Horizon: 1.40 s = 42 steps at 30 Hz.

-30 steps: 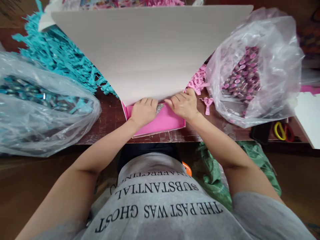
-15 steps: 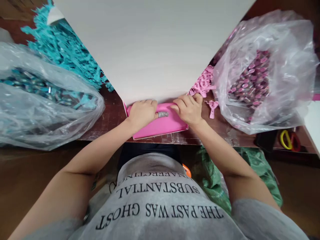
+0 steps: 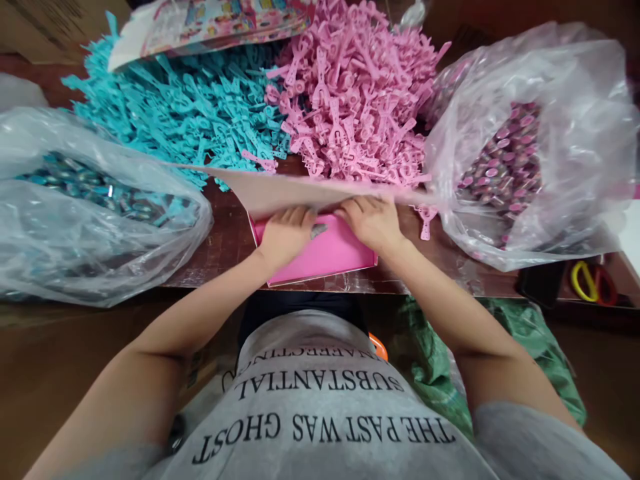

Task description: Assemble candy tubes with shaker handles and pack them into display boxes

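Observation:
A shallow pink cardboard box (image 3: 325, 257) lies at the table's front edge, directly before me. From its back side rises a white cardboard panel (image 3: 273, 190), seen nearly edge-on and blurred. My left hand (image 3: 286, 239) is closed over the box's back left part, with a grey wrapping on one digit. On the right, my right hand (image 3: 373, 223) curls its fingers over the same back edge, close to the panel's fold. Both sets of fingertips are partly hidden or blurred.
Heaps of blue plastic clips (image 3: 200, 113) and pink plastic clips (image 3: 350, 93) lie behind, a printed sheet (image 3: 225, 27) over the blue ones. Clear bags of small blue pieces (image 3: 100, 187) and pink pieces (image 3: 505, 153) flank me. Scissors (image 3: 585, 281) lie at right.
The large white panel has swung down from filling the upper view to nearly edge-on, uncovering the clip heaps. Both hands stay at about the same place on the box.

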Each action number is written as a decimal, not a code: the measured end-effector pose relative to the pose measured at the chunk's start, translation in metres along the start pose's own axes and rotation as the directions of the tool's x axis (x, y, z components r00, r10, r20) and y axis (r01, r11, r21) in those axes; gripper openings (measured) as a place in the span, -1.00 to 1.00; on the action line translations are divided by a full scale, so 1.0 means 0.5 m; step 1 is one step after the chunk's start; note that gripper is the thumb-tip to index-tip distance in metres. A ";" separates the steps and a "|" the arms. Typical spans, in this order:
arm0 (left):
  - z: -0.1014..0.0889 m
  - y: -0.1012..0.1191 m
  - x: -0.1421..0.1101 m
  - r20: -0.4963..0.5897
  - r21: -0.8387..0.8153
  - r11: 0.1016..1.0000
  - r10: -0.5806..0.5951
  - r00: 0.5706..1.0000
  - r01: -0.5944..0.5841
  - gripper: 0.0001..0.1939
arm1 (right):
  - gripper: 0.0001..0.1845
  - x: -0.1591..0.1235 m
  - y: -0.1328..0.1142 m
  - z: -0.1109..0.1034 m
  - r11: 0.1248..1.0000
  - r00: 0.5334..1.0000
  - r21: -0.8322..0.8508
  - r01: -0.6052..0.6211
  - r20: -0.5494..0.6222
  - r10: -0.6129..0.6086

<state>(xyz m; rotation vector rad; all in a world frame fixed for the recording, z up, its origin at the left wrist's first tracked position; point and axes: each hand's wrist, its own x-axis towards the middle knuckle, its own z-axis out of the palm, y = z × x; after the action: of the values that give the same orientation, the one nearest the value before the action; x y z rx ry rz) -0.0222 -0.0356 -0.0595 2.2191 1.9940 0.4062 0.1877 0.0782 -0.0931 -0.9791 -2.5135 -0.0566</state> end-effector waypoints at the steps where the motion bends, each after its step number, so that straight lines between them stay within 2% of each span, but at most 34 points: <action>1: 0.002 0.005 -0.016 -0.041 0.019 1.000 0.026 0.999 -0.025 -0.52 | -0.48 -0.001 -0.008 -0.003 1.000 1.000 -0.020 0.013 0.008 -0.013; 3: 0.004 0.014 -0.048 -0.139 0.099 0.995 0.035 0.990 -0.021 -0.56 | -0.52 -0.010 -0.028 -0.011 0.997 1.000 -0.074 0.027 0.000 -0.027; 5: 0.009 0.020 -0.068 -0.192 0.194 0.979 -0.029 0.981 0.067 -0.58 | -0.59 -0.026 -0.052 -0.015 0.993 0.997 -0.121 -0.005 -0.072 -0.004; 7: 0.018 0.021 -0.068 -0.153 0.249 0.954 -0.128 0.980 0.164 -0.56 | -0.65 -0.042 -0.078 -0.010 0.992 0.989 -0.113 -0.050 -0.143 0.034; 8: 0.024 0.019 -0.062 -0.112 0.260 0.947 -0.166 0.980 0.190 -0.54 | -0.64 -0.048 -0.090 -0.004 0.994 0.989 -0.084 -0.062 -0.138 0.050; 11: 0.035 0.006 -0.034 0.007 0.243 0.946 -0.223 0.975 0.215 -0.55 | -0.56 -0.045 -0.115 0.022 0.994 0.995 0.050 -0.095 0.041 0.093; 12: 0.036 0.002 -0.026 0.022 0.225 0.951 -0.223 0.975 0.212 -0.55 | -0.54 -0.037 -0.119 0.029 0.990 0.988 0.081 -0.119 0.105 0.110; 14: 0.033 -0.002 -0.021 0.004 0.190 0.962 -0.201 0.979 0.197 -0.55 | -0.55 -0.016 -0.122 0.038 0.979 0.973 0.099 -0.181 0.161 0.164; 17: 0.027 0.001 -0.028 -0.073 0.158 0.968 -0.185 0.980 0.194 -0.57 | -0.58 0.021 -0.120 0.035 0.964 0.959 0.083 -0.253 0.149 0.239; 19: 0.030 0.001 -0.029 -0.052 0.137 0.961 -0.236 0.970 0.241 -0.55 | -0.58 0.045 -0.116 0.033 0.959 0.952 0.072 -0.272 0.162 0.258; 21: 0.036 -0.009 -0.017 0.009 0.126 0.942 -0.314 0.949 0.311 -0.45 | -0.57 0.070 -0.108 0.040 0.962 0.951 0.068 -0.263 0.189 0.247; 23: 0.042 -0.029 0.007 0.044 0.127 0.927 -0.361 0.932 0.353 -0.39 | -0.56 0.096 -0.093 0.057 0.970 0.954 0.068 -0.233 0.208 0.215; 27: 0.047 -0.074 0.068 0.065 0.120 0.922 -0.378 0.923 0.369 -0.37 | -0.53 0.151 -0.048 0.103 0.983 0.968 0.057 -0.172 0.198 0.158; 30: 0.055 -0.082 0.101 0.058 0.100 0.907 -0.416 0.907 0.409 -0.36 | -0.54 0.178 -0.015 0.125 0.991 0.976 0.047 -0.123 0.187 0.113; 34: 0.082 -0.061 0.126 -0.012 0.007 0.906 -0.423 0.906 0.423 -0.37 | -0.53 0.180 0.022 0.133 0.998 0.990 0.038 -0.044 0.133 0.038; 36: 0.093 -0.051 0.129 -0.087 -0.071 0.917 -0.399 0.913 0.393 -0.42 | -0.53 0.175 0.038 0.135 0.999 0.995 0.030 -0.022 0.094 0.019; 39: 0.089 -0.046 0.100 -0.282 -0.234 0.949 -0.275 0.919 0.212 -0.54 | -0.56 0.170 0.048 0.129 0.999 0.999 0.029 0.015 0.051 -0.017; 41: 0.067 -0.057 0.049 -0.440 -0.259 0.964 -0.165 0.883 0.051 -0.58 | -0.59 0.170 0.034 0.112 0.998 0.998 0.038 0.042 -0.038 -0.040; 42: 0.050 -0.072 0.017 -0.506 -0.236 0.972 -0.133 0.852 0.012 -0.60 | -0.61 0.172 0.017 0.101 0.997 0.994 0.050 0.055 -0.101 -0.050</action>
<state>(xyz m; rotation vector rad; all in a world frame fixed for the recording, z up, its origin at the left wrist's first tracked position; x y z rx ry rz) -0.0486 -0.0207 -0.0923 2.0279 2.1164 1.2746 0.1178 0.1491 -0.1039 -0.8675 -2.4366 -0.0535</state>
